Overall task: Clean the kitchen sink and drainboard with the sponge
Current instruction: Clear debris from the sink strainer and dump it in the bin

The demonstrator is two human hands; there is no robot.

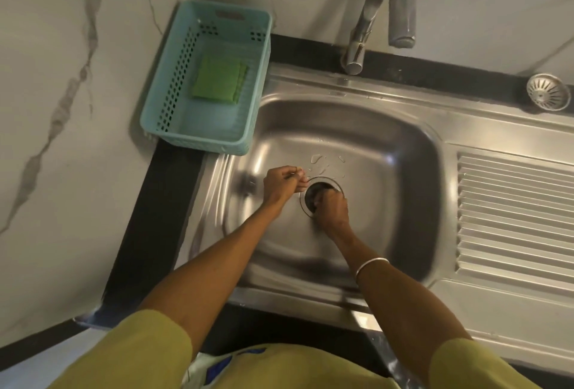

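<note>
The steel sink (388, 152) fills the middle, with its ribbed drainboard (515, 217) to the right. A green sponge (219, 79) lies inside the teal basket (161, 102) at the sink's back left corner. Both hands are down in the basin at the open drain hole (310, 196). My right hand (330, 210) reaches into the drain with fingers curled; whether it grips anything is hidden. My left hand (284, 182) hovers just left of the drain, fingers pinched together with nothing visible in them. A few water drops sit behind the drain.
A chrome tap (369, 15) rises at the back of the sink. A round metal drain strainer (548, 92) rests on the black counter ledge at the back right. Marble walls close the left and back.
</note>
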